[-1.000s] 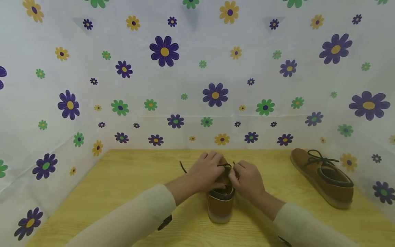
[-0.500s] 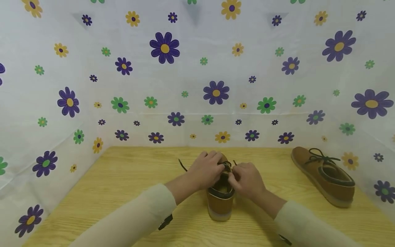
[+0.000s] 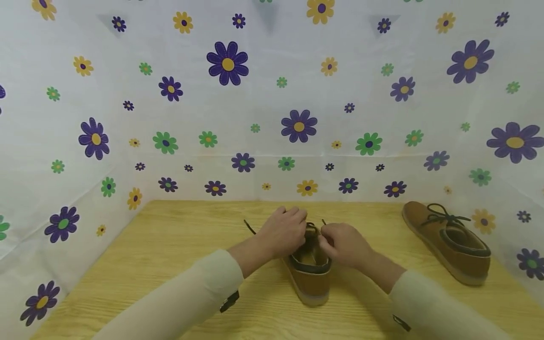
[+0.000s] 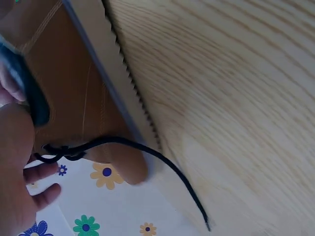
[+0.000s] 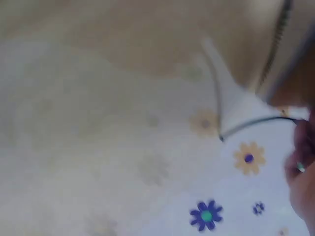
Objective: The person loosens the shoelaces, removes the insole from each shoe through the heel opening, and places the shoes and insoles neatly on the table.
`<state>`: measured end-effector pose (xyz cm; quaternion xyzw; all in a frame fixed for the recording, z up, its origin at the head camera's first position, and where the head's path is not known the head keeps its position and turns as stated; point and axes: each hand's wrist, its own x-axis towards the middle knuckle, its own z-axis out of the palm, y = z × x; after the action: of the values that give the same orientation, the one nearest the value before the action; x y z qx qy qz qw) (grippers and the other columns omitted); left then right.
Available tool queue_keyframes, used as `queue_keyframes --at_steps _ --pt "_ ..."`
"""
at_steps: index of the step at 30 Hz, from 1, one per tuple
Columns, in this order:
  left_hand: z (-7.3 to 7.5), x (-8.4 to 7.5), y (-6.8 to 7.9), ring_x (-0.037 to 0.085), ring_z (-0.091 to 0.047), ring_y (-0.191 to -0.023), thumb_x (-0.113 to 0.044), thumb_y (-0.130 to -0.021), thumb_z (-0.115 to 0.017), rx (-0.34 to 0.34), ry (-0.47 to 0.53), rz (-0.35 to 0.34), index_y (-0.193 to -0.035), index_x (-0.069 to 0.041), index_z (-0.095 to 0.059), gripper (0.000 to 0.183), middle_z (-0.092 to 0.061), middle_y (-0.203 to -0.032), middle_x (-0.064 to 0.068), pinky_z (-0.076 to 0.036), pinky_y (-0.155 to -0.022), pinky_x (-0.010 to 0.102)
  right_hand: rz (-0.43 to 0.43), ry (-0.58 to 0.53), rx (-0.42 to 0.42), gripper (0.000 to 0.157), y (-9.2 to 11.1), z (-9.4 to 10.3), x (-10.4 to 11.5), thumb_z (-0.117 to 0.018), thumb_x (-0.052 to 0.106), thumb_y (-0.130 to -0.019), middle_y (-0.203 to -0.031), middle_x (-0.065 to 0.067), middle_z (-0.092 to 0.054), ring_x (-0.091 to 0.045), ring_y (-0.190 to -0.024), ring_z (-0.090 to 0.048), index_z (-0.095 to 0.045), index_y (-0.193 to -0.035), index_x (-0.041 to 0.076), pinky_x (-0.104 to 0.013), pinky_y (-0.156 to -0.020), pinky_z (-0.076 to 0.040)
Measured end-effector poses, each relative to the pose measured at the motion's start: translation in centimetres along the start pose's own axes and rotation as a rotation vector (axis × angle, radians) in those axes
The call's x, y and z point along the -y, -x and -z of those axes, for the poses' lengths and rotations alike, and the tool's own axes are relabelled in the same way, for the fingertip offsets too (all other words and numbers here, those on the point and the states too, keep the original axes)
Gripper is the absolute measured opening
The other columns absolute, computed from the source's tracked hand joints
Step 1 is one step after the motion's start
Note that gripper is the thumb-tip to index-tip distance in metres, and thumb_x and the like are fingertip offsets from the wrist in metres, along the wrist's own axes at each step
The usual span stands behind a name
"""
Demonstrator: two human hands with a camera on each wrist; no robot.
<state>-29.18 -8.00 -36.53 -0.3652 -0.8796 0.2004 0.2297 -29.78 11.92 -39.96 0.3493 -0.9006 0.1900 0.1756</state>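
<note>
Shoe (image 3: 312,283) stands between both hands (image 3: 281,234) (image 3: 347,245), its heel end uncovered.

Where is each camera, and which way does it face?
Head: on the head, facing forward and down at the central shoe; left hand, right hand, sleeves show.
Left wrist: worn there, facing the shoe's side and lace; left fingers show.
Right wrist: worn there, facing a lace end, flowered cloth; right fingers show.
Head and left wrist share that shoe.
</note>
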Motion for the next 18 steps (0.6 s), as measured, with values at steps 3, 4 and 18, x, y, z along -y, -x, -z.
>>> queue_keyframes --at_steps 3,4,18 --pt "0.5 -0.1 -0.3 0.015 -0.046 -0.085 -0.034 -0.093 -0.047 0.122 0.162 0.078 -0.075 -0.015 -0.064 0.032 -0.051 -0.102 -0.002 -0.042 -0.067 0.030 -0.102 -0.001 0.201 0.029 -0.6 1.6 -0.1 -0.050 0.023 -0.092 -0.055 0.008 -0.039 -0.006 -0.050 -0.035 -0.045 -0.063 0.019 -0.022 -0.049 -0.031" --pt "0.8 -0.2 -0.4 0.015 -0.046 -0.089 -0.033 -0.093 -0.046 0.157 0.240 0.114 -0.071 -0.015 -0.063 0.033 -0.051 -0.105 -0.002 -0.044 -0.068 0.031 -0.134 0.011 0.256 0.029 -0.9 2.1 0.1 -0.049 0.024 -0.093 -0.056 0.007 -0.041 -0.007 -0.051 -0.037 -0.046 -0.065 0.018 -0.023 -0.049 -0.032" --pt "0.5 0.7 0.9 0.020 -0.048 -0.097 -0.014 -0.094 -0.036 0.207 1.016 0.340 -0.049 -0.013 -0.043 0.046 -0.047 -0.069 0.001 -0.026 -0.104 0.044 -0.177 0.362 0.340 0.012 -0.2 2.6 1.7 -0.046 0.015 -0.094 -0.066 0.001 -0.053 -0.014 -0.057 -0.049 -0.054 -0.086 0.019 -0.032 -0.047 -0.040"
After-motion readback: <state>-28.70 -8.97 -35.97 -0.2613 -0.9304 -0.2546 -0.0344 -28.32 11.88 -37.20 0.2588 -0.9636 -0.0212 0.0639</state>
